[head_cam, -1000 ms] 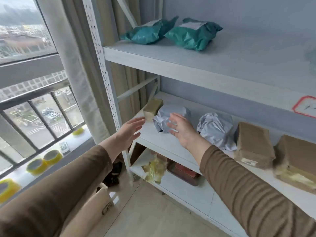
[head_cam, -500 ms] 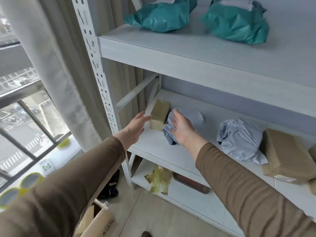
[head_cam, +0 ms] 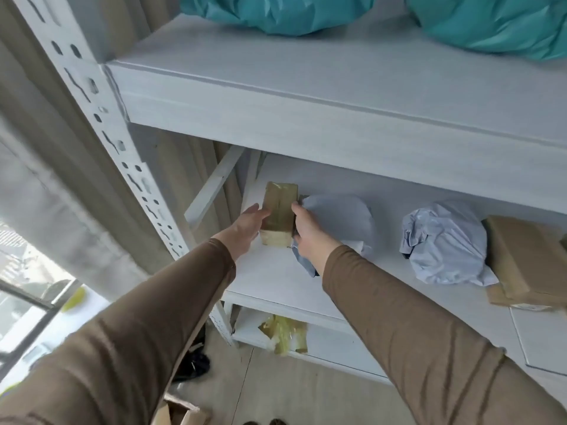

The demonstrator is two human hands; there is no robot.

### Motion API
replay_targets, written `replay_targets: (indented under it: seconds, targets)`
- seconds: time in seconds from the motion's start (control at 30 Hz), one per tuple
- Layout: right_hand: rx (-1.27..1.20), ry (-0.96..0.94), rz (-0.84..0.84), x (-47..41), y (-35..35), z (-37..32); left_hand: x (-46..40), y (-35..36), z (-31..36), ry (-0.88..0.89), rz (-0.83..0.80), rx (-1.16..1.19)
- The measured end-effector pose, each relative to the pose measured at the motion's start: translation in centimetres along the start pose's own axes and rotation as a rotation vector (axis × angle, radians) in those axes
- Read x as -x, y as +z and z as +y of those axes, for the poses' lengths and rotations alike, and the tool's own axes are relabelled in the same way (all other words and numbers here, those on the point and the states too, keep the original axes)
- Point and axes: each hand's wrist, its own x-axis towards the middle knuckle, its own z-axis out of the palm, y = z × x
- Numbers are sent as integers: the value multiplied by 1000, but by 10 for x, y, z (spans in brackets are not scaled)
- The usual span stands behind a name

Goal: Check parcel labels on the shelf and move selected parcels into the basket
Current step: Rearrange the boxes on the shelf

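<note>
A small brown taped box [head_cam: 278, 214] stands at the left end of the middle shelf [head_cam: 276, 280]. My left hand [head_cam: 245, 230] lies flat against its left side, fingers straight. My right hand [head_cam: 306, 231] grips its right side, thumb on the top edge, fingers tucked between the box and a crumpled grey mailer bag [head_cam: 340, 220]. A second grey mailer bag [head_cam: 445, 243] lies further right, and beside it a brown parcel [head_cam: 527, 259] with a label at its front edge. Two teal mailer bags [head_cam: 276, 13] [head_cam: 491, 23] sit on the top shelf. No basket is in view.
The white perforated shelf upright [head_cam: 101, 124] rises just left of my left arm, with a curtain [head_cam: 46, 167] and a window behind it. A yellowish plastic-wrapped item [head_cam: 283, 332] lies on the lower shelf. An open cardboard carton [head_cam: 181, 414] is on the floor below.
My right hand left the grey mailer bag and went left to the small brown box. My left hand reached forward to the box's other side. The camera moved closer to the shelf.
</note>
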Motion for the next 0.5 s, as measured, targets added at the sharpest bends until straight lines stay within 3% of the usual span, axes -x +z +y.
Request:
replay_targets:
  seconds: [0.2,0.5]
  targets:
    - [16,3,23,-1,9,2,-14,-2,5,-21,-25,-79]
    - [-72,-97,-16,40,9,7,23,-16,14,127,-29,23]
